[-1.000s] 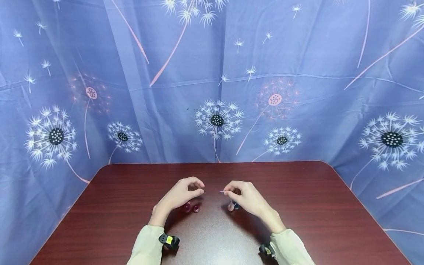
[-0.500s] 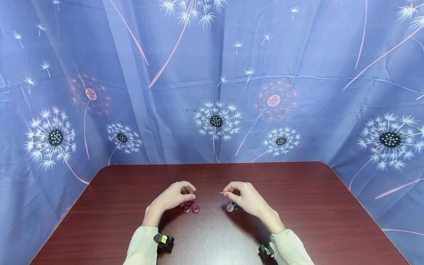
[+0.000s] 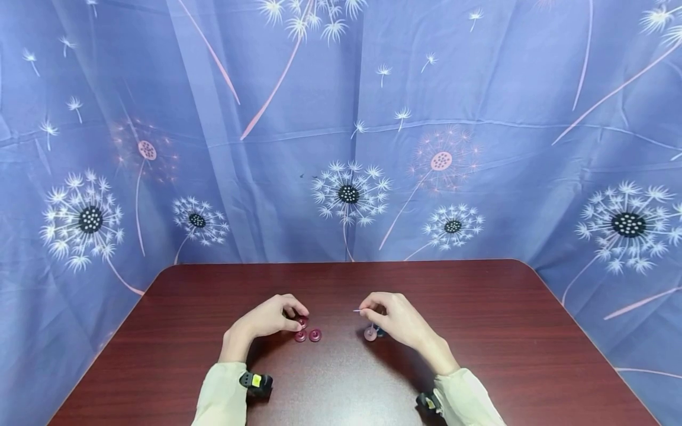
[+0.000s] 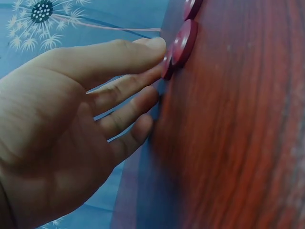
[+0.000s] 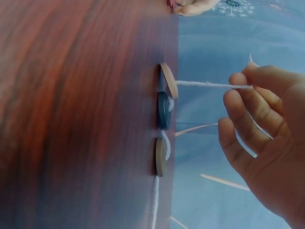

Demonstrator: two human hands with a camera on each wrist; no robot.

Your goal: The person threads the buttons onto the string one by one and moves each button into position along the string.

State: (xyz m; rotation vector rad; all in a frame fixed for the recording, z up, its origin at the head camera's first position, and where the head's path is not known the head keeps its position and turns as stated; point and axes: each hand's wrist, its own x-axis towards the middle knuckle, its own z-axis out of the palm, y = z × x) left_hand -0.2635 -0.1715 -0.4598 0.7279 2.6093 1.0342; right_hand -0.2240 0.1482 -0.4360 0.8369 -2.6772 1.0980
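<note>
Left: with its thumb and index finger, the left hand (image 3: pixel 264 318) meets the farthest red button (image 3: pixel 303 323) of three; its other fingers stand apart, slightly bent. A pinch on opposite rims, leaving the centre uncovered, seems best, sparing the two neighbouring red buttons (image 3: pixel 315 335) a nudge. Centre-right, well in from the tabletop's (image 3: pixel 176 331) far edge: a tilted pink button (image 5: pixel 169 80), a dark button (image 5: pixel 164 110) and a brown button (image 5: pixel 160 157) sit strung on a white cord (image 5: pixel 205 84). Right: the right hand (image 3: pixel 398 318) pinches this cord near its stiff tip (image 3: pixel 356 310); that tip is best held steady and projecting.

Hidden or cut off: the left fingertips mask part of their button, so I cannot tell whether they grip it. The brown button, probably behind the right hand, escapes the head view. The trailing cord leaves the right wrist view; the tabletop's near edge is out of sight.
</note>
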